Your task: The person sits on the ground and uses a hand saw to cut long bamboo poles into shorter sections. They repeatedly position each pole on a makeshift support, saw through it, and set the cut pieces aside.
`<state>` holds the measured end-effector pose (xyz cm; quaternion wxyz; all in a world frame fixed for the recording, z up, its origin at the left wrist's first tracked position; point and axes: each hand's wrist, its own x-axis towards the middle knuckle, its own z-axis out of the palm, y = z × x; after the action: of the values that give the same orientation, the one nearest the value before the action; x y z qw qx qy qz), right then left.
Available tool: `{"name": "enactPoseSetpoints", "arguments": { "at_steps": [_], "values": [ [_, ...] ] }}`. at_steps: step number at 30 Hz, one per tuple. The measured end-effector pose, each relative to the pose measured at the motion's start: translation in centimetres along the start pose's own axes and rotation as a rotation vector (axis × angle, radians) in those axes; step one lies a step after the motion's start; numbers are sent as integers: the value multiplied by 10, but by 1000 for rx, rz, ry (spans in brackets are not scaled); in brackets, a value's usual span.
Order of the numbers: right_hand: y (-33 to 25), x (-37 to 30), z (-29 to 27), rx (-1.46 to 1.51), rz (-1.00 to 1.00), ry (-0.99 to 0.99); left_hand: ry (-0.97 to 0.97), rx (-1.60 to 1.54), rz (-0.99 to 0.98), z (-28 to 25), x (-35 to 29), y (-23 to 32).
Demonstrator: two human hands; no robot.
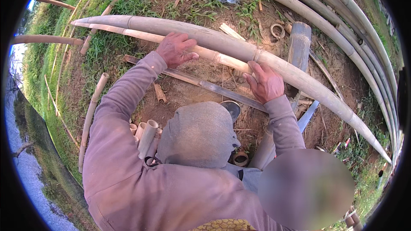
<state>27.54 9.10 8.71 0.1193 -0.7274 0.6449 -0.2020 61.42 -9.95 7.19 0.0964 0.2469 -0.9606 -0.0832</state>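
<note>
A thick bamboo pole [222,37] runs across in front of me, from the far left down to the right. Along its near side lies a thinner, paler bamboo pole [229,61], whose right end stops near the middle. My left hand [174,50] is closed over the thinner pole, with its fingertips against the thick one. At the thinner pole's right end, my right hand [266,81] grips with thumb and fingers, its knuckles close to the thick pole. The undersides of both grips are hidden.
An upright bamboo post [299,45] stands beneath the thick pole. A saw blade [308,116] shows beside my right forearm. A split bamboo strip [209,86] crosses the dirt. Short cut bamboo pieces [147,137] stand left of my knee. Long bamboo poles [325,23] lie at right.
</note>
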Motion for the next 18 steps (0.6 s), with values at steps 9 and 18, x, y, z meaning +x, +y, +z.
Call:
{"name": "enactPoseSetpoints", "arguments": {
  "at_steps": [9, 18],
  "values": [
    [22, 11, -12, 24, -55, 87, -3, 20, -53, -12, 26, 8],
    [62, -16, -50, -77, 5, 83, 131, -2, 18, 20, 67, 51]
  ]
}}
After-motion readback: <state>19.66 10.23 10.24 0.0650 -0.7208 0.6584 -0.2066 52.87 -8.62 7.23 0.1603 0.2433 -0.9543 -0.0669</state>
